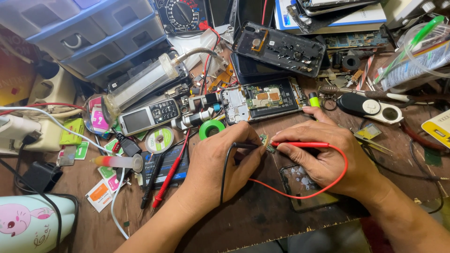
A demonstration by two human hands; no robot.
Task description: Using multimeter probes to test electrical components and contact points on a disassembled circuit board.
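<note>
My left hand (225,159) grips a black test probe (244,145) with a black lead running down under the palm. My right hand (323,152) pinches a red test probe (300,145) whose red lead (328,185) loops round the wrist. Both probe tips meet on a small green circuit board (267,143) lying on the brown worktop between the hands. An opened phone with its mainboard exposed (262,100) lies just beyond the hands. A multimeter dial (180,14) stands at the back.
A phone back cover (281,47), an old keypad phone (147,117), a green tape roll (211,129), a solder wick spool (159,139), blue drawers (93,37), a glass panel (304,187) under my right wrist, tweezers (375,145) and a spare red probe (171,175) crowd the bench.
</note>
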